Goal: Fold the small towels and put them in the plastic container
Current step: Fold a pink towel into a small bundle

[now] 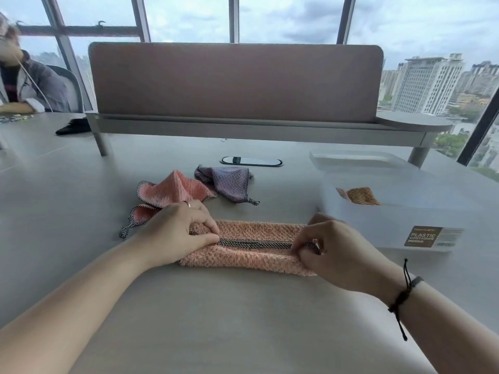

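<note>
- Your left hand point(179, 232) grips the left end of the peach towel point(248, 248), thumb and curled fingers pinching its checked trim.
- Your right hand point(333, 251) pinches the towel's right end, fingertips curled on the same trim.
- The towel lies flat on the table point(216, 319) between your hands, folded into a narrow strip; its long axis runs left to right, the dark trim line along its middle.
- Just beyond your left hand lies a crumpled pink towel point(172, 193), and further beyond, a crumpled purple towel point(229, 183).
- Beyond your right hand, close to it, stands the plastic container point(391, 225), open, with folded towels inside at its far left.
- Its lid point(356, 159) lies behind it.
</note>
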A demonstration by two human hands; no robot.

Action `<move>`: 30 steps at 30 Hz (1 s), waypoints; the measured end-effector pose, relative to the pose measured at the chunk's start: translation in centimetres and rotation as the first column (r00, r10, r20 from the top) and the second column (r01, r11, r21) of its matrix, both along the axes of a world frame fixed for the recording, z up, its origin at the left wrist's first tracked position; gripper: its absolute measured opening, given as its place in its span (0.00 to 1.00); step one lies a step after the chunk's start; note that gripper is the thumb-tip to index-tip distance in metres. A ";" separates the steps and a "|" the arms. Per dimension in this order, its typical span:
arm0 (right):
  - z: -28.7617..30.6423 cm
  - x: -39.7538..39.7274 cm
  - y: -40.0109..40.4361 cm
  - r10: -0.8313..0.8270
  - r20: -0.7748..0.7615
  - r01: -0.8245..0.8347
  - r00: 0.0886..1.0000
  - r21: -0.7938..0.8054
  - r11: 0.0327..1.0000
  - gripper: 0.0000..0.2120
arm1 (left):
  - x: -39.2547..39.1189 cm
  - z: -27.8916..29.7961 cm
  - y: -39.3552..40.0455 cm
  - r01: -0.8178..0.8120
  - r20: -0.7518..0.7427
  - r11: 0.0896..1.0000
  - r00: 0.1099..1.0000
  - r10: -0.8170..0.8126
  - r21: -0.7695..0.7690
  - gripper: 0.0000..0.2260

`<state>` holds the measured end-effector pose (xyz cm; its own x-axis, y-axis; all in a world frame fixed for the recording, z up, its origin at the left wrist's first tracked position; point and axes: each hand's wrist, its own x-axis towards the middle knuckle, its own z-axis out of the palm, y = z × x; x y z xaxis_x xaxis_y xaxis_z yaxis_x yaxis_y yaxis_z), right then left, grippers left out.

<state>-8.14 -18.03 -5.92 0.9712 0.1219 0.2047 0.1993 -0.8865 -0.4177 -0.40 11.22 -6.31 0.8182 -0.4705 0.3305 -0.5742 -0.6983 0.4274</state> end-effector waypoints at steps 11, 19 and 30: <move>-1.2 -0.1 2.1 0.204 -0.043 -0.208 0.978 -0.182 0.961 0.28 | -3.7 -1.6 -6.0 -0.002 0.302 0.983 0.952 -0.054 0.183 0.14; 1.7 -2.1 2.1 0.142 -0.096 -0.164 0.985 -0.288 0.943 0.33 | -3.8 -1.5 -5.5 -0.142 0.269 0.966 0.960 0.080 0.218 0.20; 1.3 -2.0 2.4 0.246 0.019 -0.245 0.969 -0.029 0.969 0.27 | -3.3 -0.7 -4.8 0.203 -0.251 0.934 0.959 -0.130 0.295 0.37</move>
<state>-10.14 -15.68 -4.66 0.9062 0.3614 0.2194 0.4209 -0.8199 -0.3881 -3.66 6.46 -6.99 0.7539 -0.6558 -0.0394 -0.6090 -0.7202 0.3323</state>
